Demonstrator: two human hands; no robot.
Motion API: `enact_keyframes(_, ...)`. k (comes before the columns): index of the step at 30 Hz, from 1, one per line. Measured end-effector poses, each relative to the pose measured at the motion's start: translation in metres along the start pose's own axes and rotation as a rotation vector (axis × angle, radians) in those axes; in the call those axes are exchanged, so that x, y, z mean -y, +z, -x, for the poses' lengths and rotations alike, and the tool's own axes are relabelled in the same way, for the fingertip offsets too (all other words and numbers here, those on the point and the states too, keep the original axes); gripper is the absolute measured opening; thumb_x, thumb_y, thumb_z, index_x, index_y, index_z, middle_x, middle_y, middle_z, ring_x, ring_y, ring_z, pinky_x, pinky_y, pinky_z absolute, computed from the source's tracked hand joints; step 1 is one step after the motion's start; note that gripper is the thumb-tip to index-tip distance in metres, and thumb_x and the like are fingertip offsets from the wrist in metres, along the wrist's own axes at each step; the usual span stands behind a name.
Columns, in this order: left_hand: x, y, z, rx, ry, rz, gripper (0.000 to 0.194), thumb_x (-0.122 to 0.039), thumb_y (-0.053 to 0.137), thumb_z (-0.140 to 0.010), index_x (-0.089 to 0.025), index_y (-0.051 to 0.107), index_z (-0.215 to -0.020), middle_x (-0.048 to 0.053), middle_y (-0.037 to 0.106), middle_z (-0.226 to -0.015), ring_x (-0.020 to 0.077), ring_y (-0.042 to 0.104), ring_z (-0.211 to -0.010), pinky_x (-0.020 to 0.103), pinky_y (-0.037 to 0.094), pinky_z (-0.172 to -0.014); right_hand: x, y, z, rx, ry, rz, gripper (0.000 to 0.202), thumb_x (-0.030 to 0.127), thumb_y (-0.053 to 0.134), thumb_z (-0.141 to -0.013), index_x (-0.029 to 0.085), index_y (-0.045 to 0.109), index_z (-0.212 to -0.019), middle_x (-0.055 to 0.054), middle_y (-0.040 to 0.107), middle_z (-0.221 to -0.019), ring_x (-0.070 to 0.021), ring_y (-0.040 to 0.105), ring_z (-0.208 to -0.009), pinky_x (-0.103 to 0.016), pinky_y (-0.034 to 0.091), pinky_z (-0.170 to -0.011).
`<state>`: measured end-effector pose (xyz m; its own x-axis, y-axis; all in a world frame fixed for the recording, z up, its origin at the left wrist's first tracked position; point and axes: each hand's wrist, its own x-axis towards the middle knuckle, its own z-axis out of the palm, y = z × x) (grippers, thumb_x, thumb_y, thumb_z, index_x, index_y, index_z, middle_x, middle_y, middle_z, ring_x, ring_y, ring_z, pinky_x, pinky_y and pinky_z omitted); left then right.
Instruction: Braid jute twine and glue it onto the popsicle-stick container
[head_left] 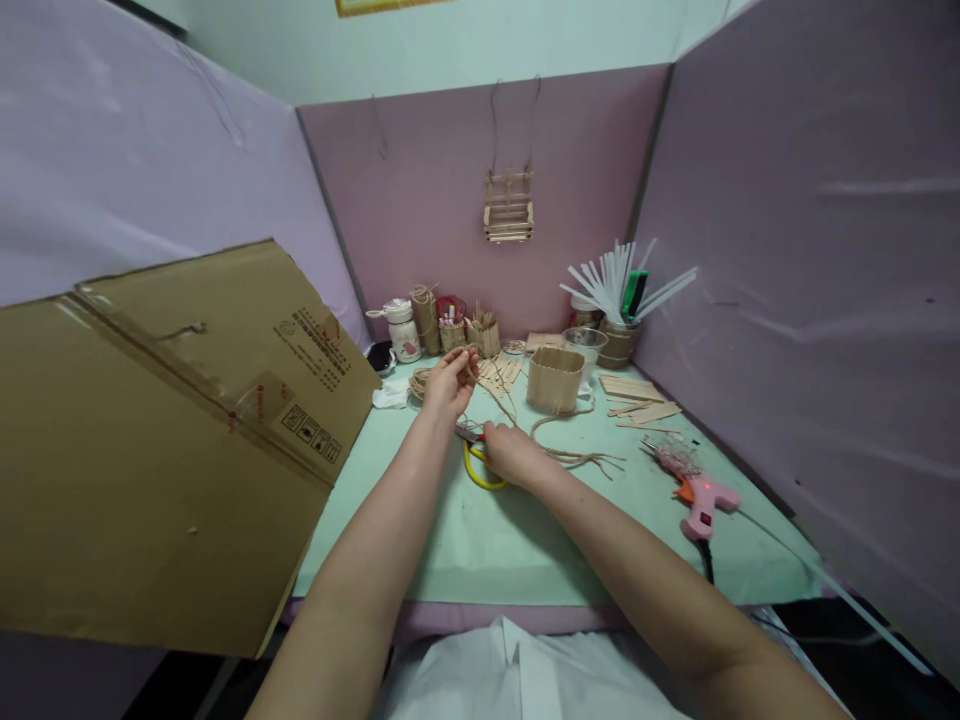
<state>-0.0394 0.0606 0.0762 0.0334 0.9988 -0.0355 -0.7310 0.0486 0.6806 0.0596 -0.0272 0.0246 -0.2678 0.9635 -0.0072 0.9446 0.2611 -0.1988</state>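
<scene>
At the far left, a big sheet of cardboard (180, 430) leans beside the desk (450, 550). Right of it, a lidded white bottle (405, 336) stands at the back, and a coil of twine (417, 384) lies just left of your left wrist.

Your left hand (450, 380) is raised over the desk, its fingers pinched closed on a thin strand of twine (491, 392). The strand lies right at the fingertips and runs down to the right, past loose flat sticks (504, 372).

Your right hand (513, 454) is nearer you and slightly right, its fingers curled around the scissors (475, 478). A yellow handle loop shows left of and below those fingers, and the blades point left, below your left hand; how far apart they are, you cannot tell from here.

Beyond your right hand stands an open box of craft sticks (554, 382), with more thick twine trailing rightward in front of it, its ends frayed. Then come a clear cup (585, 345), stacked wooden strips (630, 390), a pot of white glue sticks (618, 340) and, nearest the right edge, a pink glue gun (702, 498).
</scene>
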Motion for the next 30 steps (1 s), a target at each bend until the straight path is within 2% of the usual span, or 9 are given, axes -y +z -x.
enact_keyframes(3, -0.007, 0.002, -0.011, -0.033, -0.030, -0.028, 0.015, 0.000, 0.056, -0.078, -0.015, 0.058, -0.077, 0.001, 0.065, -0.070, 0.0072, 0.062, -0.064, 0.019, 0.049, -0.070, 0.000, -0.006, 0.007, 0.056, 0.022, 0.009, 0.042, 0.018, 0.066, -0.064, 0.013, 0.050, -0.103, -0.016, 0.062, -0.097, -0.0275, 0.061, -0.087, -0.029, 0.037, -0.061)
enact_keyframes(5, -0.010, -0.001, -0.019, -0.046, -0.047, -0.056, 0.016, 0.000, 0.055, -0.078, -0.015, 0.058, -0.077, 0.000, 0.065, -0.068, 0.0069, 0.061, -0.061, 0.019, 0.049, -0.068, -0.005, -0.007, 0.020, 0.066, -0.003, 0.013, 0.042, 0.019, 0.067, -0.061, 0.014, 0.050, -0.100, -0.016, 0.062, -0.096, -0.0280, 0.060, -0.086, -0.028, 0.034, -0.058)
enact_keyframes(12, -0.021, -0.015, -0.043, -0.102, -0.035, -0.139, 0.014, -0.002, 0.055, -0.079, -0.015, 0.058, -0.082, 0.000, 0.065, -0.067, 0.0066, 0.061, -0.059, 0.018, 0.048, -0.063, -0.026, -0.017, 0.085, 0.144, -0.070, -0.067, 0.030, 0.022, 0.060, -0.061, 0.018, 0.049, -0.089, -0.009, 0.060, -0.086, -0.0205, 0.055, -0.072, -0.026, 0.026, -0.053)
enact_keyframes(16, -0.022, -0.019, -0.044, -0.077, -0.033, -0.130, 0.014, -0.001, 0.056, -0.079, -0.015, 0.057, -0.081, 0.000, 0.065, -0.068, 0.0063, 0.062, -0.059, 0.017, 0.048, -0.062, -0.029, -0.026, 0.110, 0.154, -0.049, -0.125, 0.020, 0.019, 0.054, -0.065, 0.019, 0.047, -0.084, -0.005, 0.057, -0.080, -0.0166, 0.048, -0.066, -0.026, 0.023, -0.054)
enact_keyframes(20, -0.017, -0.022, -0.034, -0.025, -0.076, -0.087, 0.014, -0.001, 0.059, -0.077, -0.015, 0.057, -0.079, 0.001, 0.066, -0.069, 0.0069, 0.062, -0.060, 0.018, 0.049, -0.063, -0.029, -0.026, 0.116, 0.186, -0.004, -0.203, 0.016, 0.013, 0.051, -0.066, 0.020, 0.045, -0.079, -0.003, 0.054, -0.075, -0.0138, 0.043, -0.061, -0.025, 0.022, -0.054)
enact_keyframes(23, -0.014, -0.026, -0.026, -0.002, -0.095, -0.064, 0.014, -0.001, 0.061, -0.076, -0.014, 0.058, -0.078, 0.001, 0.066, -0.069, 0.0072, 0.063, -0.061, 0.017, 0.049, -0.063, -0.029, -0.025, 0.115, 0.151, 0.009, -0.267, 0.017, 0.010, 0.049, -0.068, 0.020, 0.045, -0.081, -0.003, 0.054, -0.077, -0.0138, 0.045, -0.065, -0.024, 0.026, -0.057)
enact_keyframes(26, -0.015, -0.029, -0.022, 0.021, -0.103, -0.050, 0.014, -0.001, 0.062, -0.075, -0.014, 0.059, -0.078, 0.002, 0.066, -0.070, 0.0077, 0.063, -0.063, 0.017, 0.050, -0.062, -0.031, -0.028, 0.115, 0.087, -0.002, -0.244, 0.025, 0.021, 0.058, -0.069, 0.020, 0.047, -0.091, -0.005, 0.054, -0.090, -0.0175, 0.049, -0.078, -0.025, 0.031, -0.063)
enact_keyframes(30, -0.016, -0.032, -0.019, 0.034, -0.112, -0.039, 0.015, -0.001, 0.063, -0.074, -0.014, 0.059, -0.079, 0.003, 0.067, -0.073, 0.0080, 0.064, -0.065, 0.018, 0.051, -0.065, -0.036, -0.035, 0.121, 0.104, 0.027, -0.114, 0.051, 0.040, 0.078, -0.052, 0.021, 0.048, -0.089, -0.008, 0.051, -0.102, -0.0235, 0.052, -0.086, -0.027, 0.033, -0.063)
